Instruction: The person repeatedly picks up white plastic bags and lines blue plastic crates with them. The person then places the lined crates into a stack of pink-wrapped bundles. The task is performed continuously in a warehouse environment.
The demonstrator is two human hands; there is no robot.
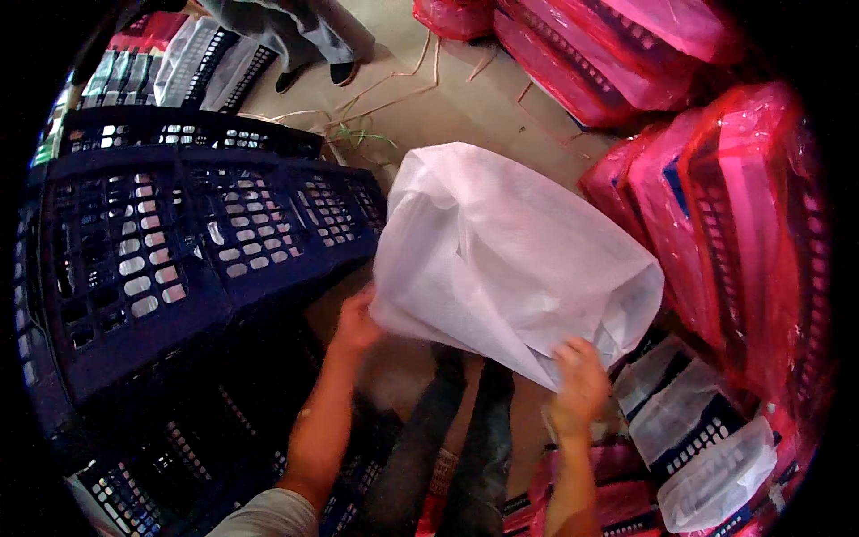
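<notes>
Grip: left hand (pixel 360 320) closed on the near left edge of a white fabric cover (pixel 519 237), its fingertips partly hidden by the cloth; right hand (pixel 580 380) pinched on the near right edge, slightly blurred. From where I stand, the cover is stretched between the two, held up in front of the wearer's legs, above the floor (pixel 403 112). It looks baggy, deeply creased in the middle, and folded over near the right hand.

Status: cover opened out at least partly; not on any crate.

Surroundings: left, a stack of dark blue perforated plastic crates (pixel 268 288), sides bare. Right, bundles in glossy pink-red wrapping (pixel 747 210), dark perforated sides showing through. Lower right, crates partly under white covers (pixel 718 483); more white-wrapped ones upper left (pixel 183 67).

Judgement: the wrapped bundles read as finished; the bare crates, if meant for the same treatment, remain. For this cover, handling seems begun, fitting not. Total count: cannot tell.
</notes>
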